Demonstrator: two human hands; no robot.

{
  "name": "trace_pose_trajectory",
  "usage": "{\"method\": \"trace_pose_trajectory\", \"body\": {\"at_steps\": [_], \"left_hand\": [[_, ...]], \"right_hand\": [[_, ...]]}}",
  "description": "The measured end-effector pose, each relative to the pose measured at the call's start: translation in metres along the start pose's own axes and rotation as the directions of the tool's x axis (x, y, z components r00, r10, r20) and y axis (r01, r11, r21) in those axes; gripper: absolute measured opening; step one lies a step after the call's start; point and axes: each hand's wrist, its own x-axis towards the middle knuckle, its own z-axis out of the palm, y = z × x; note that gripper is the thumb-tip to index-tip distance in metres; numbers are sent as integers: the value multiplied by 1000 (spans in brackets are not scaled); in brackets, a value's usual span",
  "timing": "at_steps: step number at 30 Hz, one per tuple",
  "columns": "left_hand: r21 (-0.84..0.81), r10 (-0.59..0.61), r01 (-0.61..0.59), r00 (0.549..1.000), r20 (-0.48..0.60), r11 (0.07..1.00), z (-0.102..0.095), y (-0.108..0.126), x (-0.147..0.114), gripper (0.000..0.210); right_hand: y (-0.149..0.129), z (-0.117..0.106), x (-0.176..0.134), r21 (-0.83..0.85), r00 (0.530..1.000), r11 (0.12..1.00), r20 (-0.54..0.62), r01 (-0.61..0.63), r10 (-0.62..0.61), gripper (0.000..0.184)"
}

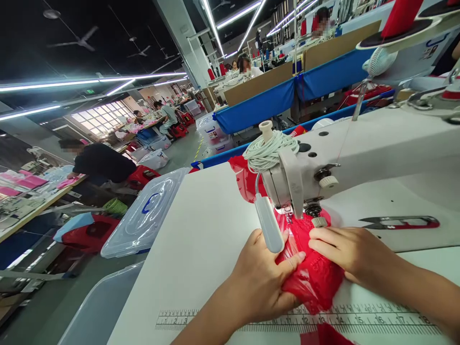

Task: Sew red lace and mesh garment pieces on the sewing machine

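Observation:
A sheer red lace fabric (311, 275) lies bunched under the head of a white sewing machine (373, 143). My left hand (264, 278) grips its left side, thumb on top and the other fingers partly hidden beneath or behind the work lamp. On the right edge, my right hand (345, 249) pinches the lace close to the needle area, its fingertips pressed together. A small lamp (269, 225) on a bent neck hangs just over my left hand. The needle itself is hard to make out behind the machine head.
Thread snips (402, 222) lie on the machine bed at right. A printed ruler (352, 320) runs along the front of the white table (187, 268), with a red fabric piece (325, 335) below it. Lidded plastic bins (143, 211) stand left. A co-worker (108, 163) sits beyond.

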Motion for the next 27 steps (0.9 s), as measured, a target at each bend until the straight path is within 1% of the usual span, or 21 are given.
{"method": "trace_pose_trajectory", "body": {"at_steps": [2, 4, 5, 7, 13, 15, 18, 21, 27], "left_hand": [[-2, -28, 28, 998, -57, 1000, 1, 1, 0, 52], [-14, -40, 39, 991, -131, 999, 3, 3, 0, 70], [-23, -41, 38, 987, -154, 999, 4, 4, 0, 77], [-34, -45, 40, 985, -167, 999, 6, 5, 0, 84], [-41, -46, 40, 987, -156, 998, 9, 4, -1, 86], [-41, -35, 30, 992, -125, 999, 9, 4, -1, 86], [-27, -29, 27, 996, -84, 999, 9, 3, -1, 86], [-35, -38, 35, 994, -105, 999, 9, 4, -2, 85], [-43, -39, 33, 987, -154, 999, 9, 4, 0, 84]], "right_hand": [[0, 0, -1, 12, 1000, 1000, 3, -5, 5, 50], [-1, 1, -2, 23, 1000, 1000, -1, -3, 3, 50], [-1, 1, -2, 26, 1000, 1000, -7, 2, -2, 50], [-1, 1, -3, 24, 1000, 1000, -15, 8, -8, 48], [-1, 1, -7, -38, 1000, 999, -10, -12, 12, 52], [-1, 1, -8, -41, 1000, 999, -11, -19, 19, 53], [-1, -1, -8, -37, 999, 999, 32, -22, 23, 52], [0, 0, -9, -46, 999, 999, 36, -22, 23, 54], [0, 4, -10, -48, 999, 998, 8, -35, 35, 55]]}}
